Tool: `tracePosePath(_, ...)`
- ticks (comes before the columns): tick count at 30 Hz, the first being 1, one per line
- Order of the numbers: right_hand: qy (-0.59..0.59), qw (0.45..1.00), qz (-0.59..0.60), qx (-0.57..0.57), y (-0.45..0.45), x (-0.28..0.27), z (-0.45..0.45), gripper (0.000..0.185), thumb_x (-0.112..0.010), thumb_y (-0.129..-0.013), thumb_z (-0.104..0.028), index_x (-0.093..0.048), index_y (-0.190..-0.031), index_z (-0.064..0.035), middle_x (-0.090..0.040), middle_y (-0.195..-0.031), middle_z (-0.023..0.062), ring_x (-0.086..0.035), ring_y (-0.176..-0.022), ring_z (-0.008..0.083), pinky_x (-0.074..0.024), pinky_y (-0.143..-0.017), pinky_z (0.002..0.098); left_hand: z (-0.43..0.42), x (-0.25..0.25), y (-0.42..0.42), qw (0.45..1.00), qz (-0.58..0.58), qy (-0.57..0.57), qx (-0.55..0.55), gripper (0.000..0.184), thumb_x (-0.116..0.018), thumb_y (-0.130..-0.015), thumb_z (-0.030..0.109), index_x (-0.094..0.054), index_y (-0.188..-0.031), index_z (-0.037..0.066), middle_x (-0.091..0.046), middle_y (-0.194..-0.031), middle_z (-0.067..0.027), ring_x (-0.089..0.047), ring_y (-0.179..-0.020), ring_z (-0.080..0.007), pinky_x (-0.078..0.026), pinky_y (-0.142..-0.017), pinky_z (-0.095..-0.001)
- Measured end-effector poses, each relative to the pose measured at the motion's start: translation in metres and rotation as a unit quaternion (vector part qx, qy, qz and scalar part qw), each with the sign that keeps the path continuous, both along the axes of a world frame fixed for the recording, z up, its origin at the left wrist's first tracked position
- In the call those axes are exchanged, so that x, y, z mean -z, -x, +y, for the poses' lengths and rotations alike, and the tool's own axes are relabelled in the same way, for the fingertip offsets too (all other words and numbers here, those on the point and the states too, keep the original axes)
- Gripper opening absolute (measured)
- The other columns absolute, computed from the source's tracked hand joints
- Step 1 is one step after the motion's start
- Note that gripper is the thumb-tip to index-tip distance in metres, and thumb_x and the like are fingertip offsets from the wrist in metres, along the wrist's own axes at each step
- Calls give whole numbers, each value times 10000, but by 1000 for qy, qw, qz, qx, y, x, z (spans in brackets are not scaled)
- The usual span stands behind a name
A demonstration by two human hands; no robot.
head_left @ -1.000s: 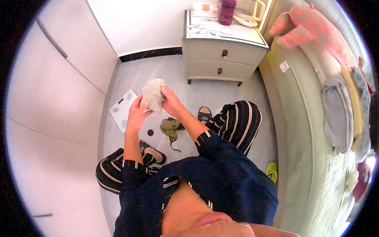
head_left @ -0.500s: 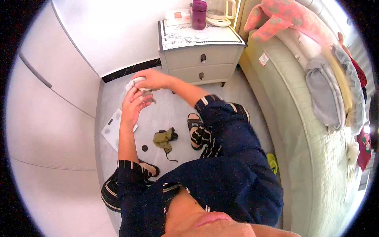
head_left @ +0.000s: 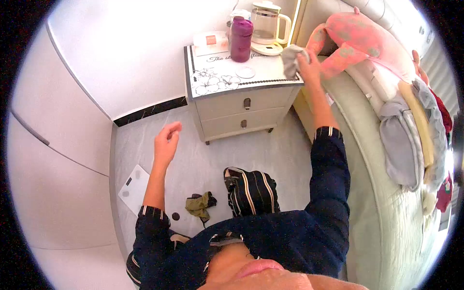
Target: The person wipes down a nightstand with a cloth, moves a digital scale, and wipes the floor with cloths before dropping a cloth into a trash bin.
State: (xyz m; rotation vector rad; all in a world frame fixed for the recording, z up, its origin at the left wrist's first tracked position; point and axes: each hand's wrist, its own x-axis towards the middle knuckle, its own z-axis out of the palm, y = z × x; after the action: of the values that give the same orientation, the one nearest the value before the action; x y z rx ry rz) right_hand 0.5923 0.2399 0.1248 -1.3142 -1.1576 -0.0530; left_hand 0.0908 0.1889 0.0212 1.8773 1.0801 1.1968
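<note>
My right hand (head_left: 310,67) is closed on a crumpled light grey cloth (head_left: 291,61), which it holds at the right front corner of the nightstand (head_left: 220,108), beside the pink plush toy (head_left: 345,58). Low over the floor at the left, my left hand (head_left: 166,140) is apart from the cloth, with its fingers slightly bent and nothing in it. Below it on the floor lie an olive-green cloth (head_left: 197,206), a small dark disc (head_left: 176,216) and a white scale (head_left: 134,186), partly behind my left forearm.
On the nightstand stand a purple bottle (head_left: 240,41), a glass kettle (head_left: 265,26), a tissue pack (head_left: 210,43) and a round white coaster (head_left: 245,72). The bed (head_left: 360,159) runs along the right with folded blankets (head_left: 400,145). A wardrobe (head_left: 58,164) is at the left.
The cloth, earlier between both hands over the floor, has moved right and up in my right hand to the nightstand's corner. My left hand has let go of it. The view has shifted.
</note>
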Motion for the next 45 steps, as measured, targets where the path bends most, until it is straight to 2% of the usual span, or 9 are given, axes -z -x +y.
tracePosePath(5,65,993,-43,90,-37,6,42,356,-608,-828,-211,-576,-1140,-41,-628,-1047,167,-596,-988,288,-445,-877,365,34,-47,-43,953,192,-235,-19,368,-655,-803,120,-573,-1157,63,-570,-1220,-104,-511,-1160,-277,-414,-941,-375)
tracePosePath(8,154,973,-137,106,-53,30,79,441,-567,-842,-245,-521,-1229,-40,-551,-1202,208,-513,-1134,356,-388,-974,389,74,-45,-57,916,276,-290,-35,474,-703,-765,192,-547,-1196,73,-484,-1312,-136,-420,-1239,-321,-341,-1004,-418)
tracePosePath(12,291,920,-242,98,-66,73,120,451,-538,-855,-274,-513,-1250,-57,-508,-1274,190,-461,-1201,324,-337,-1028,394,106,-39,-71,894,319,-314,-19,548,-715,-751,235,-513,-1237,81,-427,-1339,-192,-387,-1251,-367,-338,-1001,-431)
tracePosePath(20,311,910,-274,23,-35,54,78,373,-539,-855,-227,-564,-1205,-102,-538,-1259,132,-500,-1171,286,-367,-1008,364,124,-18,-81,911,296,-287,-11,496,-694,-767,231,-531,-1208,72,-481,-1279,-191,-418,-1228,-353,-364,-979,-436)
tracePosePath(25,228,926,-289,-82,33,50,26,299,-594,-804,-89,-611,-1102,-81,-595,-1163,123,-552,-1103,282,-408,-969,351,119,-24,-81,907,294,-301,-19,463,-678,-781,237,-543,-1191,72,-497,-1268,-179,-430,-1220,-344,-366,-977,-433)
tracePosePath(27,207,922,-290,-150,46,56,10,302,-573,-846,-142,-600,-1145,-108,-605,-1151,119,-574,-1061,274,-431,-935,337,119,-23,-79,907,289,-305,-21,457,-671,-786,245,-545,-1191,74,-500,-1269,-170,-431,-1221,-336,-365,-977,-432)
tracePosePath(33,203,959,-196,-22,39,18,49,313,-537,-878,-214,-598,-1171,-123,-579,-1200,147,-561,-1098,284,-416,-951,330,119,-25,-78,902,311,-300,-20,474,-669,-782,288,-543,-1194,90,-498,-1279,-156,-440,-1219,-320,-371,-969,-419)
tracePosePath(39,313,887,-341,9,28,60,103,360,-501,-889,-290,-564,-1213,-144,-505,-1293,145,-520,-1136,300,-396,-977,364,118,-25,-79,908,308,-284,-20,483,-676,-773,293,-543,-1192,92,-501,-1278,-153,-444,-1222,-313,-376,-958,-419)
tracePosePath(45,272,896,-351,-10,45,56,39,306,-551,-850,-156,-605,-1151,-145,-546,-1245,120,-561,-1062,318,-442,-923,377,124,-16,-79,910,322,-263,-15,518,-672,-780,283,-526,-1236,85,-480,-1313,-186,-412,-1264,-319,-377,-983,-419)
